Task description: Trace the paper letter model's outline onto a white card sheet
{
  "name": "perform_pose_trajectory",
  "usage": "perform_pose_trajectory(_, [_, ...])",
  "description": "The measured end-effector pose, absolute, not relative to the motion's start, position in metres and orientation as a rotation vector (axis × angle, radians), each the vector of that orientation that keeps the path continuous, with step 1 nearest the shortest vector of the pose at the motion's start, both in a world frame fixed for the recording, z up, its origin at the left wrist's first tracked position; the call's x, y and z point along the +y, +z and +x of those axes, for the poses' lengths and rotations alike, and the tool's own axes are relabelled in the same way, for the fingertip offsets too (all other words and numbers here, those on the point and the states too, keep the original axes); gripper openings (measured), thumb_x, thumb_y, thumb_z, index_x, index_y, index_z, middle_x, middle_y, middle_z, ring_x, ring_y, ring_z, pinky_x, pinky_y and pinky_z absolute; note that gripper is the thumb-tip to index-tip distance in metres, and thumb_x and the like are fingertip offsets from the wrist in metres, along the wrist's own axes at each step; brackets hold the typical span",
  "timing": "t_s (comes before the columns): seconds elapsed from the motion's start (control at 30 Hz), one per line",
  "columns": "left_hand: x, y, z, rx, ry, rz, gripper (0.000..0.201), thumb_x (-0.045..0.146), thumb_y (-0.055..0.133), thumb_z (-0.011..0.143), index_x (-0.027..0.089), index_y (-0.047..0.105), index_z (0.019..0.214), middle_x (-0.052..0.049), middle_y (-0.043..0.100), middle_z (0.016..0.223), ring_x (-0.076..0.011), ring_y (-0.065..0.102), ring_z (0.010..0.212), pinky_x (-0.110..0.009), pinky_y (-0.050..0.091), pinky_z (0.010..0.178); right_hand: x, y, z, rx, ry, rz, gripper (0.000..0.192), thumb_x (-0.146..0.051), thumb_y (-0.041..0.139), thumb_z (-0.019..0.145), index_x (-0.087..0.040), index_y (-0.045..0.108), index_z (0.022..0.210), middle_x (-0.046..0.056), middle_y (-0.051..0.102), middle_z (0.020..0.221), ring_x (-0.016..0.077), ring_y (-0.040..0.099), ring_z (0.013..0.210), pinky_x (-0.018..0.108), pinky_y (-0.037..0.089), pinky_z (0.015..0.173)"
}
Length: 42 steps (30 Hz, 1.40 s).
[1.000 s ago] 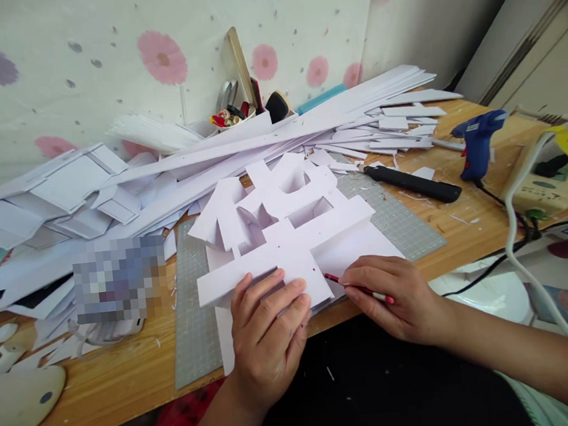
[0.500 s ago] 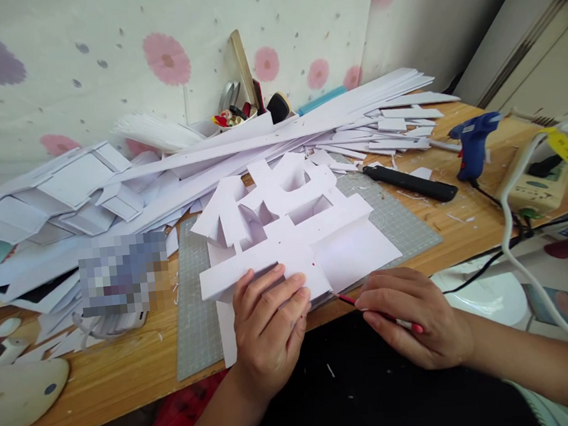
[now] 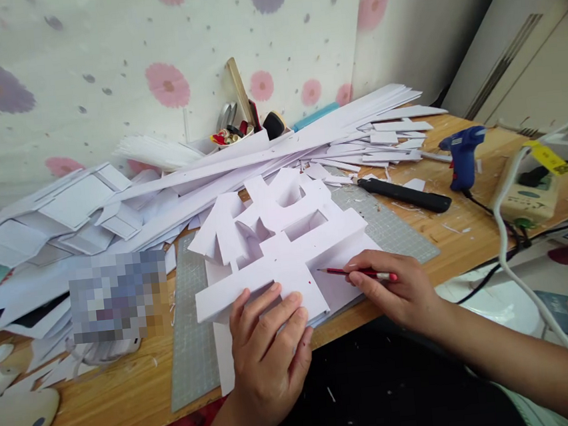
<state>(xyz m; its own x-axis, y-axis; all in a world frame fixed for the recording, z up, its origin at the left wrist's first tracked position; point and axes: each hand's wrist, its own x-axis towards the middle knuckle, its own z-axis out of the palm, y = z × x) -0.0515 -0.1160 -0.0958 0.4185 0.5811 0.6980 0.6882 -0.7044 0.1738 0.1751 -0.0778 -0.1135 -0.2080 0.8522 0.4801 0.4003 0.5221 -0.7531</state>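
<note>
A white foam-board model (image 3: 278, 254) with raised walls and square openings rests on a grey cutting mat (image 3: 190, 356). My left hand (image 3: 272, 355) lies over its near edge, fingers stretched out and pressing on the top surface. In my right hand (image 3: 396, 289) is a red pencil (image 3: 365, 273), pinched between thumb and fingers. Its tip points left, close to the inner wall of the model's front right corner, above a flat white sheet. Whether the tip touches the board I cannot tell.
Behind the mat lie long white board strips (image 3: 239, 160) and offcuts (image 3: 387, 139). A black utility knife (image 3: 405, 194) lies right of the model. Farther right stand a blue glue gun (image 3: 464, 155) and a power strip (image 3: 527, 183) with cables. Another white model (image 3: 76, 199) sits at left.
My right hand has moved the pencil up and away from the model's near edge into the front right corner. My left hand stays on the model. The view has tilted slightly upward.
</note>
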Motion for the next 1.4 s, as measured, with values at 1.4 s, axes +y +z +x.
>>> perform_pose_trajectory(1.4, [-0.086,-0.061,-0.05,-1.083,-0.846,-2.663,0.027,0.033,0.045,0.091,0.012,0.063,0.093,-0.012,0.065,0.106,-0.021,0.059,0.089,-0.038,0.042,0.08,-0.044,-0.107,0.232,-1.639,0.584,-1.32,0.017,-0.028,0.056,0.086,-0.021,0.064,0.072,0.0,0.065,0.059,0.0141,0.061,0.052,0.024,0.047,0.047])
